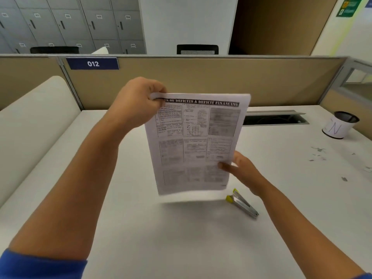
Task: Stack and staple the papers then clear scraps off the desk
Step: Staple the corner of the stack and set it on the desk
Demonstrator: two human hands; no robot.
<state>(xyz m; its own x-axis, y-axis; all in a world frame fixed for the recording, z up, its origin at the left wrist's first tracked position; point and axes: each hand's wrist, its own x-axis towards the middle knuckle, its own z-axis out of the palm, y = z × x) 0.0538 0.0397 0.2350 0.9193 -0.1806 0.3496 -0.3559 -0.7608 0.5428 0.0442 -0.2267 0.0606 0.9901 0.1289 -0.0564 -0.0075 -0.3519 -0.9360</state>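
A printed stack of papers (193, 141) hangs upright above the white desk (181, 238), its lower edge just clear of the surface. My left hand (138, 101) pinches its top left corner. My right hand (244, 170) grips its lower right edge, thumb on the front and the fingers hidden behind the sheets. A silver stapler (242, 204) with a yellow end lies on the desk just below my right hand. Small paper scraps (320, 154) are scattered at the right side of the desk.
A black mesh cup (340, 124) wrapped in white paper stands at the back right. An open cable slot (275, 117) runs along the desk's far edge, before a tan partition (201, 81). A cream cushioned divider (34, 125) borders the left side.
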